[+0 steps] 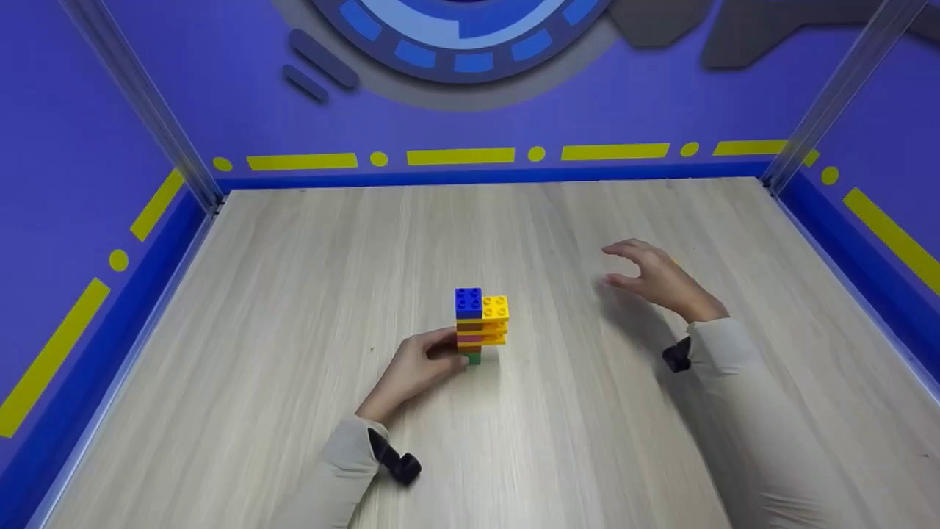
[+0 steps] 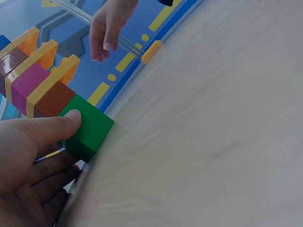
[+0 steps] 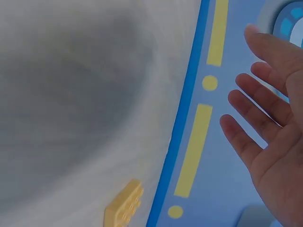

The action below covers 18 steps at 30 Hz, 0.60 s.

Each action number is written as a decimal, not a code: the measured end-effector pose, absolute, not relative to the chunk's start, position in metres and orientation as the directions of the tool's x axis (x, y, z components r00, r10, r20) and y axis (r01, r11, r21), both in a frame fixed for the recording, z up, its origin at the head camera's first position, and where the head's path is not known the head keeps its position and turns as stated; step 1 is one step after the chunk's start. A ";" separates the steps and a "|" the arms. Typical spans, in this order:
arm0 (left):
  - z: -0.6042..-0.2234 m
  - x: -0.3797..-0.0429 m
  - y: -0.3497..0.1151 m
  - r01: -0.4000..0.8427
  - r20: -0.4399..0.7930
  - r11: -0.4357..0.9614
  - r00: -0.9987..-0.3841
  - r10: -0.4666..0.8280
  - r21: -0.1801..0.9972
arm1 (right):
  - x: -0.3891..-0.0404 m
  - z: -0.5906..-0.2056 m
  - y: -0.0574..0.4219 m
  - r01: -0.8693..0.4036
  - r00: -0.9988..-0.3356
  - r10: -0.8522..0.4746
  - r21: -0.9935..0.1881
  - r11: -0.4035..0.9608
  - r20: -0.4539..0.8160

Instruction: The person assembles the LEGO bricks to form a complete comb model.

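Observation:
A tower of toy building bricks (image 1: 468,330) stands on the table, with a blue brick (image 1: 468,303) on top and yellow bricks (image 1: 496,307) jutting out to the right. Orange, brown and pink bricks alternate with the yellow ones down to a green brick (image 2: 90,127) at the base. My left hand (image 1: 418,367) holds the tower low down, its thumb against the green brick and its fingers on the far side. Off to the right, my right hand (image 1: 653,279) is raised above the table with fingers spread and relaxed, holding nothing.
A separate yellow brick (image 3: 123,205) lies on the wooden table (image 1: 330,279) beyond my right hand, mostly hidden by it in the head view. Blue panels (image 1: 470,125) with yellow markings wall the table at the back and both sides.

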State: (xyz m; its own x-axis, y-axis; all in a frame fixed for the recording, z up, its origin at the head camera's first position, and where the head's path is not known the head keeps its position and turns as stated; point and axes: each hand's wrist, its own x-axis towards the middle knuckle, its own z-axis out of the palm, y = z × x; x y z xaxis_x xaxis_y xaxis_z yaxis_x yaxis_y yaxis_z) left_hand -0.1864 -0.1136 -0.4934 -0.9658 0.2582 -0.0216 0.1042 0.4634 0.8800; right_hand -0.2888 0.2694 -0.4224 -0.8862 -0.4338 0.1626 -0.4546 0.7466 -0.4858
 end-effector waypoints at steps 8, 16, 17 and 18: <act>-0.494 -0.186 -0.113 0.108 -0.019 0.460 -0.965 0.263 0.881 | -0.290 -0.424 0.310 -0.328 -0.929 -0.368 -0.508 0.796 0.022; -0.494 -0.187 -0.114 0.118 -0.009 0.459 -0.964 0.266 0.881 | -0.291 -0.426 0.335 -0.201 -0.952 -0.291 -0.531 0.823 -0.091; -0.494 -0.187 -0.114 0.117 -0.011 0.459 -0.964 0.267 0.881 | -0.291 -0.427 0.337 -0.188 -0.954 -0.283 -0.531 0.826 -0.102; -0.494 -0.187 -0.114 0.116 -0.013 0.459 -0.964 0.267 0.881 | -0.291 -0.427 0.339 -0.173 -0.955 -0.274 -0.533 0.828 -0.116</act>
